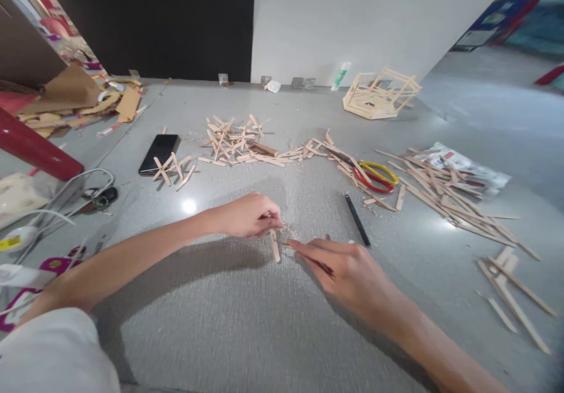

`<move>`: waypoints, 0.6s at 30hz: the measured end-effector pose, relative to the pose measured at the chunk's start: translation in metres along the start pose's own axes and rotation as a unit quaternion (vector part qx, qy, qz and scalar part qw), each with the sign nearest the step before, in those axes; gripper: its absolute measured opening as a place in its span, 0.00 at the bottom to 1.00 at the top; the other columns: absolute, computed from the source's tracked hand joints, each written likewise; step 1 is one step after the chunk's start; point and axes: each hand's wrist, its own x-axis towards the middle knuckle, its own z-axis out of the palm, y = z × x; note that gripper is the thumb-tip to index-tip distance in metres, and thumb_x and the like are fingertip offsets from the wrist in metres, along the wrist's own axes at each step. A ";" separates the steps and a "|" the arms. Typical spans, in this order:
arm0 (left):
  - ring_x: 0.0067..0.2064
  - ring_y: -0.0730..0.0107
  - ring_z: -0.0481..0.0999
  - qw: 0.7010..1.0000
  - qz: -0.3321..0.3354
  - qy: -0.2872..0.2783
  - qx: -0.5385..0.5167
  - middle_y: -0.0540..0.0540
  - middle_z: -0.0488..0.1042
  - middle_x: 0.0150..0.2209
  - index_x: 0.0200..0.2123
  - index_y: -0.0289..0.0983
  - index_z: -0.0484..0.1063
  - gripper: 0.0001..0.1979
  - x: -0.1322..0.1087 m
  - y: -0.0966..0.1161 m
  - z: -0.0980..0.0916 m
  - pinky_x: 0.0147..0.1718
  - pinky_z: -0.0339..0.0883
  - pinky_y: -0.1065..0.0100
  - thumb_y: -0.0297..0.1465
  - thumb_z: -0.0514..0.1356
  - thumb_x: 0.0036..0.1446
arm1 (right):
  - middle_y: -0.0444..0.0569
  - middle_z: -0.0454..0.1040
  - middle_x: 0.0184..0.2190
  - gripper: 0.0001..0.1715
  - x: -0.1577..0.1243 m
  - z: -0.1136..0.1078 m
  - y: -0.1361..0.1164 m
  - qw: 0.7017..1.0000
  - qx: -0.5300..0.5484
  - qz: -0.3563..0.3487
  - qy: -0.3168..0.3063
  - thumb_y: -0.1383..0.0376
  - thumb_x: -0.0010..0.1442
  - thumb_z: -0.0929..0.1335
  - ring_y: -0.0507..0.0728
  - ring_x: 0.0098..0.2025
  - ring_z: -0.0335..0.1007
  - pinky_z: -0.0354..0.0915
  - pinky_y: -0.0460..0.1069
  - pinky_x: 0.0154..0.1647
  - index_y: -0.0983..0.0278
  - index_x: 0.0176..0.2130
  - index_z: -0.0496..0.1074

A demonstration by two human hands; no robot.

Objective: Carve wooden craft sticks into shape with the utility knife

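Note:
My left hand (253,215) pinches a short wooden craft stick (275,246) at its upper end, holding it just above the grey table. Across from it, my right hand (339,261) is closed round a thin tool with a narrow tip (284,242); most of that tool is hidden by the fingers, and its exact kind cannot be made out. The narrow tip points at the side of the stick, close to or touching it. Small wood shavings lie on the table around both sets of fingertips. A black pen (357,219) lies beyond my right hand.
Craft-stick pieces (231,140) lie heaped ahead, near scissors (374,175) with red and yellow handles. Longer sticks (449,196) and a plastic bag (480,173) are at right. A stick-built frame (381,96) stands at the back; a phone (159,153) and cables (99,175) are left.

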 end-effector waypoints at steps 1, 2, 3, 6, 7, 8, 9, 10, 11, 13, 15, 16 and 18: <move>0.17 0.78 0.67 1.000 0.005 0.001 -0.008 0.51 0.71 0.18 0.27 0.34 0.71 0.19 -0.001 0.002 -0.001 0.23 0.62 0.74 0.39 0.57 0.68 | 0.50 0.81 0.35 0.18 0.001 -0.003 0.001 0.999 0.041 0.018 0.009 0.70 0.69 0.63 0.56 0.31 0.77 0.69 0.49 0.33 0.63 0.51 0.79; 0.17 0.78 0.67 1.000 0.007 0.007 -0.013 0.51 0.71 0.18 0.27 0.34 0.71 0.20 -0.002 0.004 -0.002 0.23 0.62 0.74 0.41 0.57 0.68 | 0.49 0.81 0.34 0.17 0.002 -0.007 0.001 0.996 0.075 0.036 0.021 0.68 0.69 0.63 0.55 0.29 0.76 0.69 0.48 0.32 0.62 0.49 0.80; 0.17 0.78 0.67 1.000 0.006 0.018 -0.014 0.51 0.71 0.18 0.28 0.34 0.71 0.21 -0.003 0.005 -0.003 0.23 0.62 0.74 0.43 0.57 0.68 | 0.49 0.81 0.33 0.16 0.003 -0.010 0.002 0.993 0.098 0.051 0.036 0.67 0.69 0.64 0.54 0.27 0.74 0.68 0.48 0.30 0.62 0.47 0.81; 0.17 0.78 0.67 0.997 -0.006 0.073 -0.012 0.51 0.70 0.18 0.28 0.33 0.70 0.19 -0.005 0.011 -0.009 0.22 0.61 0.75 0.41 0.58 0.68 | 0.48 0.79 0.27 0.15 0.004 -0.016 0.002 0.984 0.118 0.088 0.101 0.64 0.68 0.65 0.53 0.22 0.68 0.64 0.48 0.26 0.65 0.41 0.81; 0.17 0.79 0.67 0.996 -0.007 0.087 -0.021 0.51 0.70 0.18 0.28 0.33 0.70 0.18 -0.006 0.013 -0.010 0.21 0.61 0.75 0.39 0.57 0.68 | 0.48 0.77 0.25 0.15 0.004 -0.016 0.002 0.978 0.125 0.105 0.128 0.63 0.68 0.65 0.53 0.21 0.66 0.62 0.47 0.25 0.65 0.40 0.80; 0.17 0.79 0.66 0.995 -0.006 0.097 -0.037 0.52 0.70 0.18 0.29 0.33 0.70 0.17 -0.007 0.015 -0.010 0.21 0.60 0.76 0.37 0.57 0.68 | 0.48 0.76 0.25 0.15 0.005 -0.016 0.002 0.970 0.144 0.126 0.151 0.61 0.68 0.65 0.52 0.21 0.64 0.60 0.47 0.23 0.66 0.40 0.80; 0.17 0.80 0.66 0.993 -0.001 0.100 -0.057 0.52 0.69 0.18 0.30 0.33 0.71 0.15 -0.008 0.017 -0.010 0.21 0.59 0.76 0.36 0.57 0.68 | 0.48 0.76 0.26 0.16 0.005 -0.014 0.002 0.958 0.179 0.149 0.164 0.59 0.68 0.66 0.52 0.21 0.63 0.58 0.47 0.22 0.66 0.41 0.79; 0.17 0.80 0.65 0.992 0.006 0.099 -0.078 0.53 0.69 0.18 0.31 0.33 0.71 0.14 -0.009 0.020 -0.009 0.20 0.58 0.76 0.35 0.57 0.68 | 0.48 0.76 0.26 0.17 0.006 -0.012 0.001 0.944 0.230 0.173 0.163 0.57 0.67 0.67 0.51 0.20 0.61 0.55 0.46 0.20 0.67 0.43 0.78; 0.18 0.80 0.65 0.990 0.014 0.096 -0.097 0.53 0.69 0.19 0.32 0.34 0.71 0.13 -0.011 0.023 -0.008 0.20 0.57 0.77 0.35 0.56 0.68 | 0.49 0.76 0.27 0.20 0.007 -0.009 0.000 0.925 0.292 0.193 0.147 0.54 0.66 0.68 0.50 0.19 0.58 0.52 0.46 0.18 0.68 0.45 0.78; 0.18 0.80 0.66 0.987 0.032 0.098 -0.121 0.53 0.69 0.19 0.34 0.34 0.71 0.13 -0.014 0.029 -0.004 0.20 0.56 0.77 0.36 0.56 0.69 | 0.49 0.76 0.26 0.25 0.010 -0.003 -0.004 0.878 0.419 0.217 0.078 0.50 0.64 0.70 0.48 0.17 0.53 0.47 0.45 0.16 0.69 0.47 0.76; 0.18 0.81 0.65 0.985 0.045 0.111 -0.121 0.54 0.68 0.19 0.34 0.34 0.70 0.14 -0.016 0.034 0.000 0.20 0.56 0.77 0.37 0.55 0.69 | 0.48 0.75 0.23 0.27 0.010 0.003 -0.008 0.823 0.523 0.219 0.016 0.48 0.63 0.70 0.46 0.15 0.47 0.43 0.44 0.15 0.70 0.44 0.77; 0.18 0.81 0.65 0.985 0.049 0.120 -0.112 0.54 0.68 0.19 0.34 0.34 0.70 0.14 -0.017 0.036 0.002 0.20 0.56 0.77 0.36 0.55 0.69 | 0.47 0.75 0.22 0.27 0.010 0.006 -0.011 0.796 0.565 0.216 -0.003 0.47 0.63 0.70 0.45 0.14 0.45 0.42 0.44 0.15 0.69 0.42 0.77; 0.18 0.81 0.64 0.986 0.060 0.135 -0.081 0.55 0.67 0.19 0.33 0.34 0.70 0.13 -0.018 0.038 0.005 0.20 0.57 0.77 0.35 0.56 0.69 | 0.46 0.74 0.22 0.27 0.009 0.010 -0.015 0.749 0.627 0.213 -0.021 0.45 0.63 0.70 0.44 0.13 0.41 0.39 0.44 0.14 0.69 0.40 0.77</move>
